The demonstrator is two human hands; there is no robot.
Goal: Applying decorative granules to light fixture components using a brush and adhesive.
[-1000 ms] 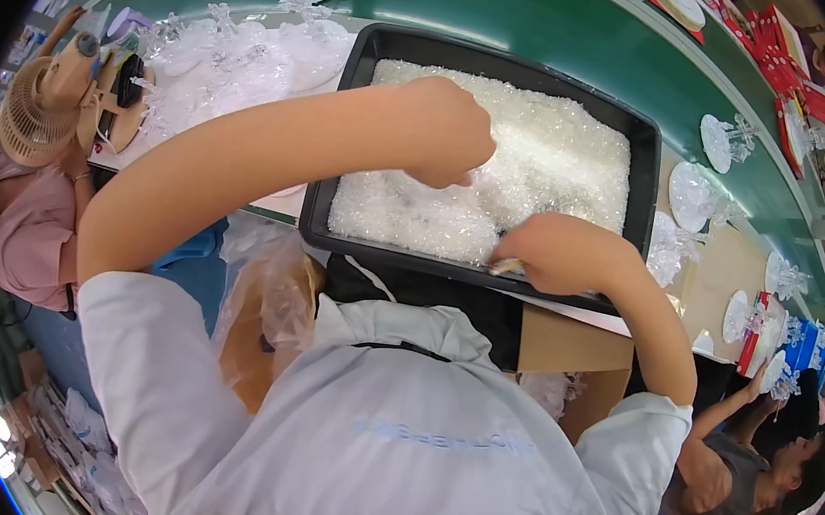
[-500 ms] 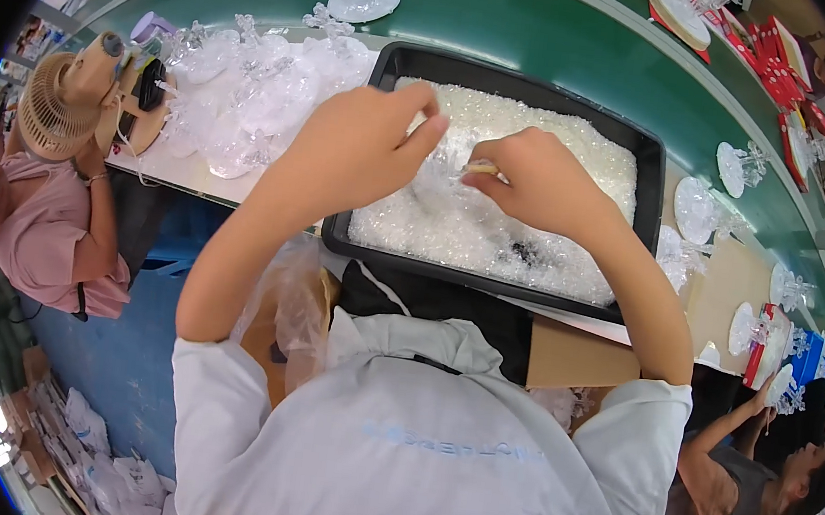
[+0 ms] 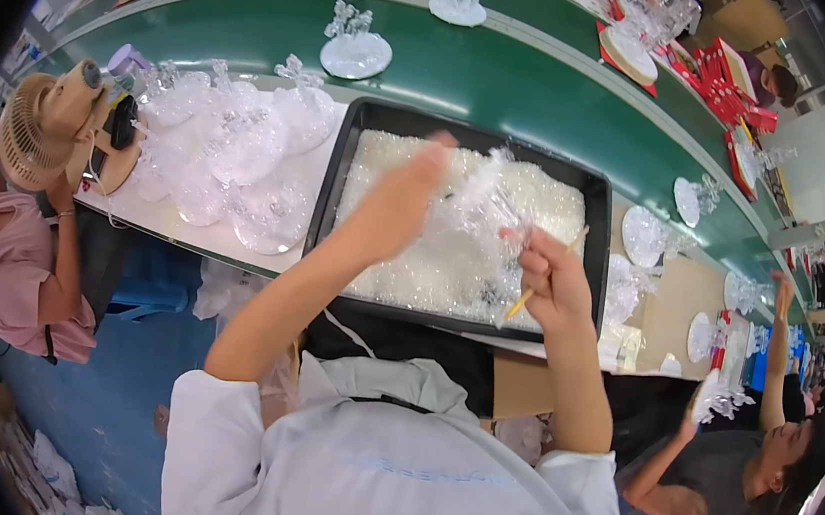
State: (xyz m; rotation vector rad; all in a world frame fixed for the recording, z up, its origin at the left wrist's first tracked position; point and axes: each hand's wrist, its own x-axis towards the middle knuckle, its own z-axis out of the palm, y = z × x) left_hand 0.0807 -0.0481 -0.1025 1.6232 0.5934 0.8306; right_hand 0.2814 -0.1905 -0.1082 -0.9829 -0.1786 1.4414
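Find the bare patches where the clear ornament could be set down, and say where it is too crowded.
Free: the green belt between the black tray and the far ornaments on round bases; also the tan board right of the tray. Crowded: the white table left of the tray, heaped with clear pieces, and the tray itself, full of white granules.

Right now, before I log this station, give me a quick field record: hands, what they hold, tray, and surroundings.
left hand: raised over the tray, blurred, touching a clear plastic ornament
right hand: grips a thin wooden stick and the ornament's lower side
tray: black, rectangular, filled with white granules
left of tray: pile of clear round ornaments on a white surface
beyond tray: green conveyor belt carrying finished pieces
others: a seated person at left, another at lower right
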